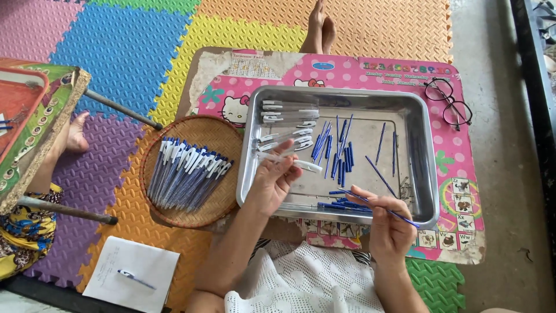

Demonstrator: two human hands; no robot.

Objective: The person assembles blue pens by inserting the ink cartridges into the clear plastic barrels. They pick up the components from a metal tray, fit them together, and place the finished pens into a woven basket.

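My left hand [271, 184] reaches into a steel tray [425, 156] and grips a clear pen barrel with a white clip [300, 164]. My right hand [387, 225] sits at the tray's near rim, pinching a thin blue ink refill [405, 219] that points right. Several loose blue refills [335, 150] lie in the middle of the tray. Empty clear barrels [288, 111] are stacked at its far left.
A round woven basket [200, 130] left of the tray holds several assembled blue pens [186, 174]. Eyeglasses [447, 103] lie on the pink low table [370, 72]. A paper sheet with a pen [132, 273] is on the foam mat. Another person's foot [75, 134] shows beside a second small table [35, 124].
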